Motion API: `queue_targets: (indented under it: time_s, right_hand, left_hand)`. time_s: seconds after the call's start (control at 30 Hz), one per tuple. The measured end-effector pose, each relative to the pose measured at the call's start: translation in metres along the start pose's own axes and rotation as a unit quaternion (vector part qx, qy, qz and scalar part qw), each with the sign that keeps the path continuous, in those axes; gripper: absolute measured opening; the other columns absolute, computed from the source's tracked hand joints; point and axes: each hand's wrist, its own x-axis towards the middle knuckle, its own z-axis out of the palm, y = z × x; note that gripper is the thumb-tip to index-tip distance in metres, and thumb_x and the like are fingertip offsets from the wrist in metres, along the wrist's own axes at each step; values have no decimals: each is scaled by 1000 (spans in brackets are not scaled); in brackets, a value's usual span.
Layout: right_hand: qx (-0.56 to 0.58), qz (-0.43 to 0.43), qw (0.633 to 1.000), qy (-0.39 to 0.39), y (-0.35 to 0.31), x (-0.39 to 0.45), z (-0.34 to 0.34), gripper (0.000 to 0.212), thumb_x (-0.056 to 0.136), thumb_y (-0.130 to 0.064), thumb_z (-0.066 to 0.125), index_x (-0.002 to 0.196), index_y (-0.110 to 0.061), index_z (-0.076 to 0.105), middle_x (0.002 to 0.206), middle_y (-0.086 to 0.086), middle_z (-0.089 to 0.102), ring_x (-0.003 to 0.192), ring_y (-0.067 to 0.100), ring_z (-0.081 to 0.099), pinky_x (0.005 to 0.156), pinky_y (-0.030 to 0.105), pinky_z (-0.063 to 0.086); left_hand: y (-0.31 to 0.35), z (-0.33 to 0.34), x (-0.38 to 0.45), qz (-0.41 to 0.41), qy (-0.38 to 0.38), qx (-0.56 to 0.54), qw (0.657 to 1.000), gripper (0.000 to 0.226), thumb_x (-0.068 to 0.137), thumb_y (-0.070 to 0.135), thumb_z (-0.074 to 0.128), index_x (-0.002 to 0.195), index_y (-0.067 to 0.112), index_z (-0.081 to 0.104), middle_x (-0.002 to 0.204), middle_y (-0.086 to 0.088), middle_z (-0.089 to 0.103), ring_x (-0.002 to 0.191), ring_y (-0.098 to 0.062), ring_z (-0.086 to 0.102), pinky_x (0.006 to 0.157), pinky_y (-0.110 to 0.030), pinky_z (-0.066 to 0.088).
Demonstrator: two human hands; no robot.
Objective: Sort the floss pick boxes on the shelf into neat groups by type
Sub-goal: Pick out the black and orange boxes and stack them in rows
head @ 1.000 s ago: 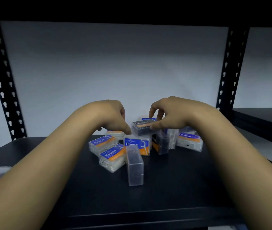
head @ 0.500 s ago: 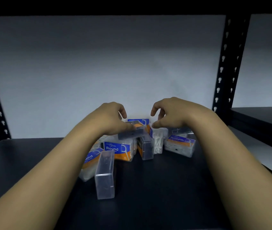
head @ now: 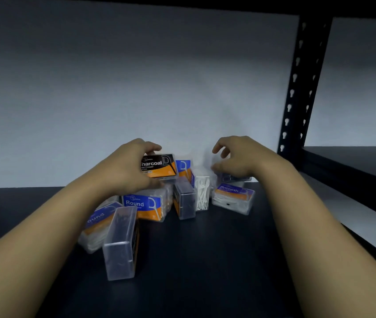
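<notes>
Black shelving is framing our view: we are looking down at a dark shelf board (head: 205, 260) with a pale wall behind it and a perforated black upright (head: 301, 88) standing at the right. Our left hand (head: 125, 171) is gripping the Charcoal box (head: 159, 166), fingers over its top edge and thumb underneath, holding it tilted with its black and orange label facing us, above the pile. Our right hand (head: 239, 159) is hovering with its fingers spread and curled, holding nothing, just above a box we are not able to make out clearly. Below the left hand, a Round box (head: 144, 206) is standing on its edge, and a second Round box (head: 97, 226) is lying partly behind our left forearm. Nearest to us, a clear box (head: 120, 244) is lying end-on, well in front of the others. A dark box (head: 183, 200) and a box of white picks (head: 201, 191) are standing side by side in the middle, and a Smooth box (head: 234, 198) is lying just to their right.
</notes>
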Motion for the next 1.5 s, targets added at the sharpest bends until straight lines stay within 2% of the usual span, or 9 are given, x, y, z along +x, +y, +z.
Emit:
queue_targets:
  time_s: [0.1, 0.27, 0.4, 0.53, 0.73, 0.9, 1.03, 1.2, 1.5]
  right_hand:
    - [7, -38, 999, -4, -9, 2, 6, 43, 87, -34, 73, 129, -31, 62, 119, -6, 62, 100, 16, 61, 80, 29, 46]
    - [28, -48, 998, 30, -8, 1, 3, 32, 88, -17, 63, 118, -28, 69, 106, -6, 68, 86, 11, 64, 71, 27, 49]
    - [57, -105, 992, 32, -31, -10, 0, 6, 86, -33, 75, 91, -30, 76, 81, -7, 70, 68, 7, 63, 64, 26, 48]
    - [-28, -131, 991, 5, -63, -27, 4, 24, 78, -53, 78, 85, -30, 75, 77, -9, 67, 73, 10, 65, 65, 29, 52]
    - [-180, -98, 977, -50, -84, -43, 23, 57, 73, -65, 78, 108, -22, 65, 90, -3, 58, 84, 22, 61, 66, 32, 48]
    - [-203, -88, 975, -28, -90, -43, 34, 41, 83, -57, 73, 91, -22, 56, 76, -3, 45, 78, 23, 53, 61, 29, 35]
    - [-209, -89, 973, -51, -86, -41, 29, 37, 85, -46, 74, 115, -24, 65, 104, 1, 65, 87, 23, 62, 70, 31, 43]
    - [-140, -48, 979, -137, -74, -41, 13, 49, 77, -45, 83, 121, -39, 62, 77, -14, 59, 57, 12, 70, 56, 24, 47]
    - [-80, 3, 953, -292, -69, -43, 1, 90, 75, -21, 88, 147, -49, 42, 102, 6, 68, 90, 22, 70, 70, 35, 62]
  left_hand:
    - [-2, -2, 0, 21, 10, 9, 1000, 69, 67, 19, 90, 130, 25, 64, 120, 4, 52, 106, -14, 58, 90, -29, 49]
    - [-9, 1, 1, 44, 47, -12, 998, 63, 62, 10, 85, 116, 28, 59, 112, 5, 57, 98, -16, 60, 80, -32, 53]
    - [-9, 4, 2, 41, 63, -26, 997, 61, 63, 11, 87, 111, 26, 54, 107, 5, 63, 91, -16, 63, 72, -31, 52]
    - [-10, 4, 3, 40, 62, -15, 997, 74, 60, 21, 94, 123, 26, 55, 117, 5, 59, 101, -16, 59, 80, -28, 48]
    - [-12, 2, 2, 35, 56, -12, 998, 86, 59, 27, 96, 135, 26, 55, 119, 2, 58, 104, -17, 58, 83, -28, 46]
    - [-14, -1, -2, 31, 29, -62, 997, 80, 61, 22, 96, 129, 32, 55, 109, 6, 69, 92, -12, 68, 71, -24, 53]
    - [-19, -10, -4, 40, -3, -66, 997, 76, 59, 28, 97, 122, 38, 56, 105, 11, 68, 90, -10, 69, 70, -26, 54]
    - [-29, -18, -5, 49, -61, -79, 994, 51, 70, 24, 92, 111, 38, 65, 105, 10, 72, 88, -13, 74, 79, -44, 63]
    - [-28, -26, -7, 58, -101, -79, 990, 39, 69, 18, 88, 98, 31, 65, 86, 2, 78, 76, -23, 77, 73, -52, 63]
